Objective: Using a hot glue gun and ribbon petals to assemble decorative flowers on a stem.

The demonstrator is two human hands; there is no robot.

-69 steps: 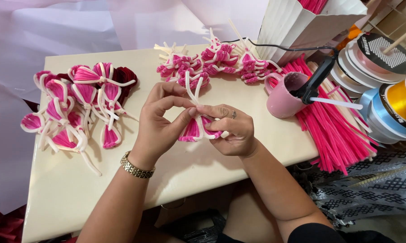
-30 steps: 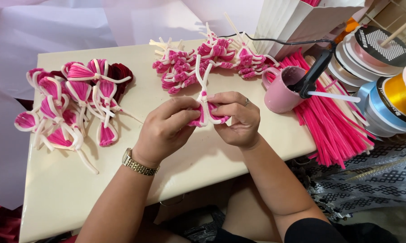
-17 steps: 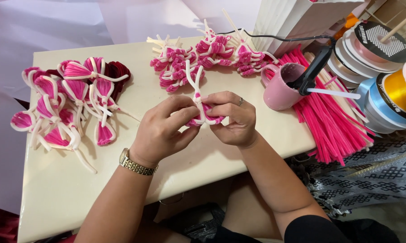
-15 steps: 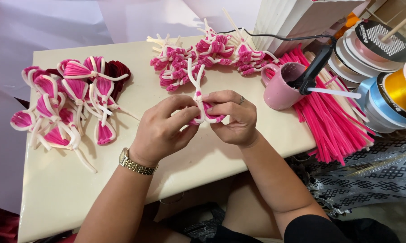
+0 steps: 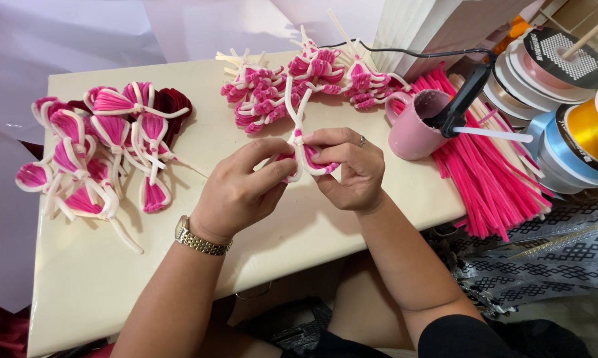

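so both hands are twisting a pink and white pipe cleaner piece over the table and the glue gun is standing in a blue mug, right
Not quite: the mug is pink, not blue. The head view shows the black glue gun standing in it. The rest holds: the left hand and right hand both pinch the pink and white pipe cleaner piece over the table.

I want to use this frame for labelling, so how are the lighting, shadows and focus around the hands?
Head view: soft, even light, with no harsh glare on the cream table; the left hand and right hand cast faint shadows below them; the pink and white petal piece looks sharp; the ribbon spools at the edge are slightly stretched.
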